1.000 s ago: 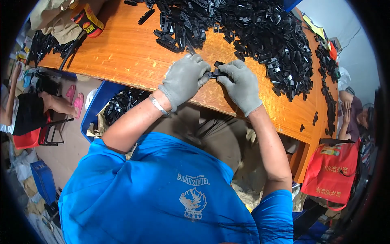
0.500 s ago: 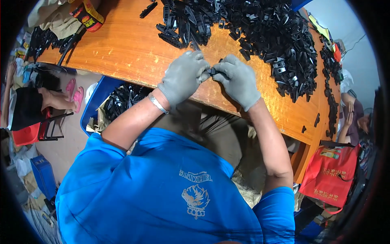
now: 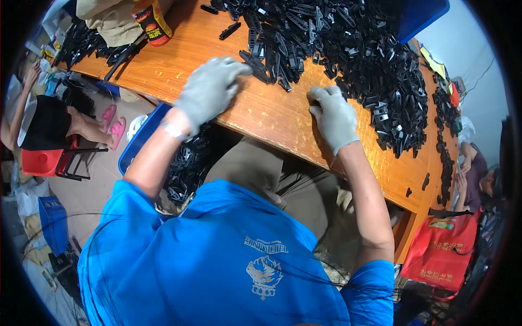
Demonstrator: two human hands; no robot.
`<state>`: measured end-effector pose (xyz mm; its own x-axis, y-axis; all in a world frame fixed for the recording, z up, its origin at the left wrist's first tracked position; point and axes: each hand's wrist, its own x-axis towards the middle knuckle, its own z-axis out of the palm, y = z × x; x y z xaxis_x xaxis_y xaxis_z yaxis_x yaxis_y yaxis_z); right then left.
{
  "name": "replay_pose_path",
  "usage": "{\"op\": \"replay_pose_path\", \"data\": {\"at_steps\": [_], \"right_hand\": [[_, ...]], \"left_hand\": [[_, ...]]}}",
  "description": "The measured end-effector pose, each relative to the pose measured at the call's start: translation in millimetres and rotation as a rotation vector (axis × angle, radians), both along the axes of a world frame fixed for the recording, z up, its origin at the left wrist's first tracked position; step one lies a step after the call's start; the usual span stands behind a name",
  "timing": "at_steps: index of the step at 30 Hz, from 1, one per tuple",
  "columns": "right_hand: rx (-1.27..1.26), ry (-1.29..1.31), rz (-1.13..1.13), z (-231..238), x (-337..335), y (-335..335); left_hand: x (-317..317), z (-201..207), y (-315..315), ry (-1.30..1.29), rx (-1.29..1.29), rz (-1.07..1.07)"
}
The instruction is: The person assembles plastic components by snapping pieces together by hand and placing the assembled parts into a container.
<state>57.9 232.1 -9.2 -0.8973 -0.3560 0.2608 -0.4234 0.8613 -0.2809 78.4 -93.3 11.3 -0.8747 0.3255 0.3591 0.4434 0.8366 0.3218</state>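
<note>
Both of my hands wear grey work gloves and are now well apart. My left hand [image 3: 209, 89] is raised over the near left edge of the wooden table [image 3: 261, 111], fingers stretched toward loose long black plastic parts [image 3: 272, 51]. Its thumb stands off from the fingers and nothing shows between them. Just left of a large heap of small black plastic parts [image 3: 399, 103] is my right hand [image 3: 335, 117]. Its fingers are bent, with a gap between thumb and forefinger, and no part is visible in it.
A blue bin [image 3: 142, 138] holding black parts stands below the table at my left. A red and yellow jar [image 3: 153, 24] is beside brown cloth [image 3: 114, 24]. Another blue bin [image 3: 424, 19] stands behind the heap. A red bag [image 3: 441, 252] hangs at right. People sit at both sides.
My hands were together over the table, pinching a small black part. They have separated, the left hand moving left and the right slightly right and nearer. The part no longer shows.
</note>
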Motion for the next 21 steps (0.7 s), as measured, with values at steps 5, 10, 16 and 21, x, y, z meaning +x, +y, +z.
{"op": "replay_pose_path", "data": {"at_steps": [5,10,16,21], "right_hand": [[0.038,-0.059,0.060,-3.8,-7.5,-5.2],[-0.367,-0.025,0.081,-5.1,11.2,-11.4],[-0.341,0.008,0.033,-16.6,43.6,-1.4],[0.004,-0.126,-0.023,2.4,39.8,-7.9]], "left_hand": [[-33.6,-15.0,25.5,-0.024,-0.135,0.096],[-27.1,-28.9,27.0,0.162,-0.121,0.075],[10.3,-43.6,30.5,0.135,-0.008,-0.037],[17.4,-45.7,26.2,0.189,0.253,0.023]]}}
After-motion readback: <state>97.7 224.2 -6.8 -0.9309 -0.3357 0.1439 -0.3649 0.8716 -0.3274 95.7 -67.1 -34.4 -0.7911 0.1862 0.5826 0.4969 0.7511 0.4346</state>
